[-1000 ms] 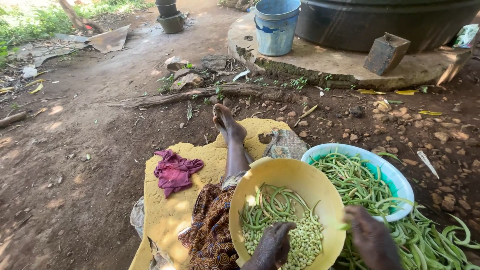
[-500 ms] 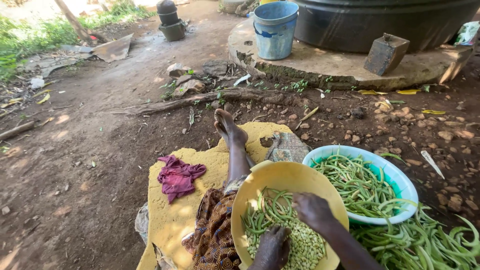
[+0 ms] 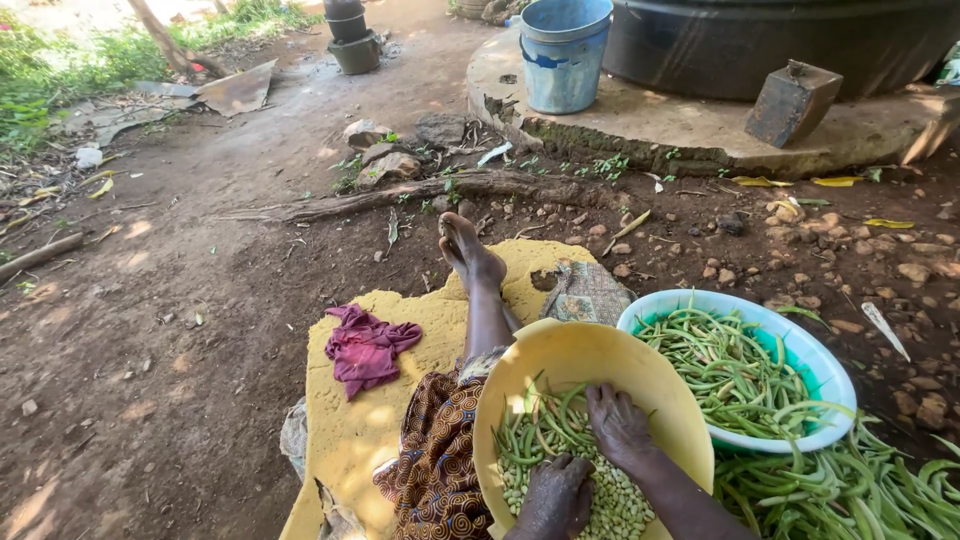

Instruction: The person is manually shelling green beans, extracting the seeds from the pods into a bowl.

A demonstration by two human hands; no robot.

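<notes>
A yellow bowl [image 3: 560, 360] rests on my lap, holding shelled pale beans and several green pods. My right hand [image 3: 620, 425] lies flat inside it on the pods, fingers spread. My left hand [image 3: 555, 495] sits at the bowl's near edge on the shelled beans, fingers curled; whether it holds anything is not visible. To the right stands a light blue basin [image 3: 810, 350] full of green bean pods [image 3: 730, 370]. More pods [image 3: 850, 490] are heaped on the ground beside it.
I sit on a yellow mat [image 3: 360, 430] with one leg stretched out; a magenta cloth [image 3: 365, 345] lies on it. Bare earth surrounds me. A log [image 3: 400, 195], rocks, a blue bucket [image 3: 565, 50] and a black tank [image 3: 780, 40] on a concrete slab lie ahead.
My right hand moved left from the pods beside the basin into the yellow bowl and settled on the pods there. The left hand stayed at the bowl's near edge.
</notes>
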